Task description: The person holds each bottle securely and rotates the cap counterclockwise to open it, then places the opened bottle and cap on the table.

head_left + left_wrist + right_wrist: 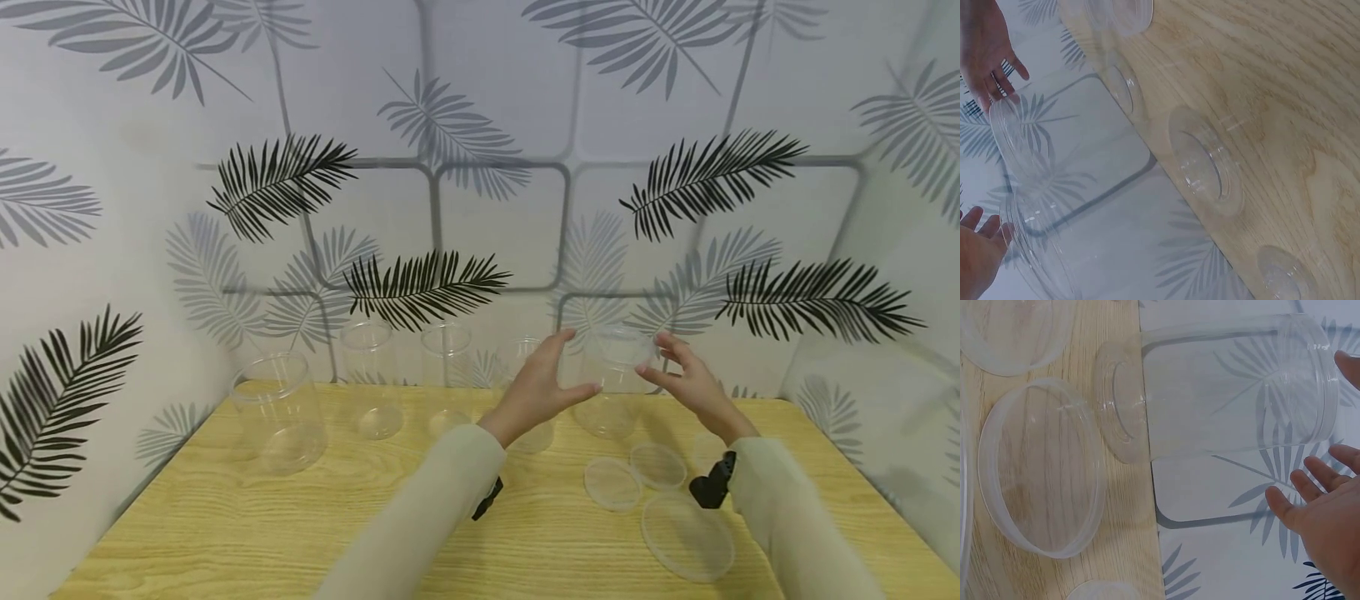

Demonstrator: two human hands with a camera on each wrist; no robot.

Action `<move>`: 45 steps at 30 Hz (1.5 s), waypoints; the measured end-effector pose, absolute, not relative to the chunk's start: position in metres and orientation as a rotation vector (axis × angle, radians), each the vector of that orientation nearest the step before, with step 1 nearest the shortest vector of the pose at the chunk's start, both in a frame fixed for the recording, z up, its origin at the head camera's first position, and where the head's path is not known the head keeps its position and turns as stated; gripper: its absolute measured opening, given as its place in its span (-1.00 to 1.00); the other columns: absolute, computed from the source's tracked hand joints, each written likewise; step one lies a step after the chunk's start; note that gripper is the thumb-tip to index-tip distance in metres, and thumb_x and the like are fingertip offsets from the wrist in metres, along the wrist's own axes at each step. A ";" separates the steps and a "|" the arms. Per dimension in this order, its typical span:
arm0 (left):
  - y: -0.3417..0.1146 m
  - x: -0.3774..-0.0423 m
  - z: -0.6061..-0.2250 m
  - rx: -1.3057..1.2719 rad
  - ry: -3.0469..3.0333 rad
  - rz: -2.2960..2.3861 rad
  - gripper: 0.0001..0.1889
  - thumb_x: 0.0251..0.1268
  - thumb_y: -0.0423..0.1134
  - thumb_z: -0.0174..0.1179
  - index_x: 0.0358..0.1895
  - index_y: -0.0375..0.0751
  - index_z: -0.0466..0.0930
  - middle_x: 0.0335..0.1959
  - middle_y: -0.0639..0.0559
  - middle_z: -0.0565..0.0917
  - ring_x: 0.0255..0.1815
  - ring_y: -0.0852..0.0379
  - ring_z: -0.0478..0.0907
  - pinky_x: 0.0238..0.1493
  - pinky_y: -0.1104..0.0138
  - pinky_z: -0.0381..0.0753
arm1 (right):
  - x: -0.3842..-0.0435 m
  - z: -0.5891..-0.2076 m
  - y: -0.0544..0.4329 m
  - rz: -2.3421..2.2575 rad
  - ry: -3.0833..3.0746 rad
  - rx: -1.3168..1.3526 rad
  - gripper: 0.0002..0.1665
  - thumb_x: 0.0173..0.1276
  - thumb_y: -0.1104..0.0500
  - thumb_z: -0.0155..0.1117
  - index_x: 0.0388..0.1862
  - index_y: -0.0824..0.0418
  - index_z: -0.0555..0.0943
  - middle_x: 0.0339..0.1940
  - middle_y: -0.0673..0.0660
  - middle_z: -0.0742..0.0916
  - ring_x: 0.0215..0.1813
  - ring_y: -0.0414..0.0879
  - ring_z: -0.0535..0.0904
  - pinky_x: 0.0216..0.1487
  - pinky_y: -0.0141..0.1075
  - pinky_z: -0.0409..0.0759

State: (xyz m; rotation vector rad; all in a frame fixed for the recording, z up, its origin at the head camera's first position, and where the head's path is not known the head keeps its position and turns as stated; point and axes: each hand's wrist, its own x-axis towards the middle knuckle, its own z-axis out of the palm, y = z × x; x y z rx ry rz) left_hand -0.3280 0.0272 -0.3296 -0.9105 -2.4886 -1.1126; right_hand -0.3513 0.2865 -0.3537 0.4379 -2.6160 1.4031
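Note:
A clear cylindrical jar (611, 375) stands upright on the table between my two hands; its rim is level with the fingers. My left hand (543, 379) is on its left side, thumb and fingers spread apart. On the other side my right hand (693, 383) has loosely bent, spread fingers and nothing in its grasp. The right wrist view shows the same jar (1235, 387) with the right hand (1329, 512) beside its rim. Whether the fingers touch the jar, I cannot tell. Partly hidden behind my left hand is another slim clear jar (527, 350).
Further left stand a wide clear jar (277, 417) and two narrower ones (371, 383). Near the right forearm lie several round clear lids (688, 536) of differing sizes on the wooden table (225, 517). A leaf-patterned wall (495, 225) rises behind the jars.

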 end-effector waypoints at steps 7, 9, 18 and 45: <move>0.037 -0.322 -0.330 -0.968 -2.483 -1.160 -0.19 0.14 -0.05 0.25 0.39 -0.19 0.03 0.38 -0.07 0.21 0.40 0.04 0.14 0.34 0.18 0.26 | -0.354 -0.356 0.283 1.427 -2.637 0.413 0.02 0.29 -0.09 0.15 0.47 0.19 -0.21 0.49 0.26 -0.05 0.46 0.27 -0.11 0.25 0.31 0.09; 0.040 -0.321 -0.331 -0.975 -2.489 -1.151 -0.19 0.15 -0.04 0.24 0.39 -0.18 0.03 0.38 -0.06 0.21 0.41 0.05 0.12 0.34 0.18 0.25 | -0.356 -0.357 0.283 1.442 -2.637 0.408 0.03 0.29 -0.09 0.16 0.47 0.19 -0.22 0.49 0.26 -0.05 0.46 0.27 -0.12 0.26 0.31 0.08; 0.052 -0.315 -0.340 -0.981 -2.533 -1.107 -0.21 0.16 -0.01 0.21 0.39 -0.14 0.04 0.37 -0.03 0.24 0.40 0.07 0.15 0.34 0.20 0.27 | -0.360 -0.360 0.279 1.493 -2.662 0.387 0.05 0.30 -0.10 0.14 0.48 0.11 -0.30 0.46 0.37 0.01 0.44 0.30 -0.09 0.23 0.31 0.13; 0.072 -0.322 -0.381 -0.643 -2.652 -1.359 -0.17 0.24 0.01 0.12 0.41 -0.29 -0.11 0.43 -0.17 0.07 0.42 -0.07 0.07 0.36 0.10 0.21 | -0.365 -0.367 0.276 1.632 -2.580 0.387 0.06 0.28 -0.08 0.17 0.48 0.10 -0.29 0.48 0.29 -0.13 0.46 0.28 -0.14 0.26 0.27 0.13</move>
